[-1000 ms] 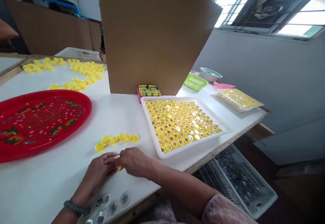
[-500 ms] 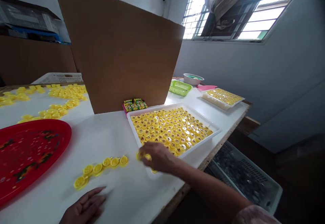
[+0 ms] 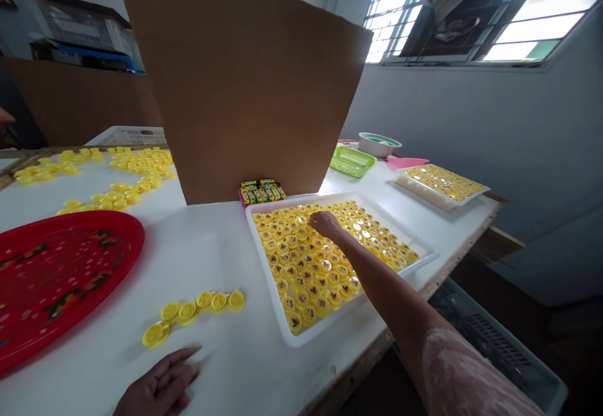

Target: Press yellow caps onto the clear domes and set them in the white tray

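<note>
My right hand [image 3: 325, 223] reaches over the far middle of a white tray [image 3: 285, 331], its fingers pinched at a yellow round piece. Many yellow round pieces [image 3: 308, 314] with small dark pictures on top fill that tray in a layer. Low on the table, my left hand [image 3: 160, 383] lies with its fingers loosely stretched and nothing in them. Just beyond it, several yellow round caps [image 3: 187, 311] form a crooked row, hollow side up.
A large red tray [image 3: 127, 234] lies at left, with yellow caps [image 3: 117, 196] behind it. A brown cardboard panel [image 3: 254, 89] stands upright beyond the white tray, near small packets [image 3: 261, 195]. Farther right are a green basket [image 3: 352, 161] and another filled tray [image 3: 443, 183].
My right hand has moved from beside my left hand to the tray's near corner, then farther over it, carrying a yellow piece. My left hand has opened. The view has shifted.
</note>
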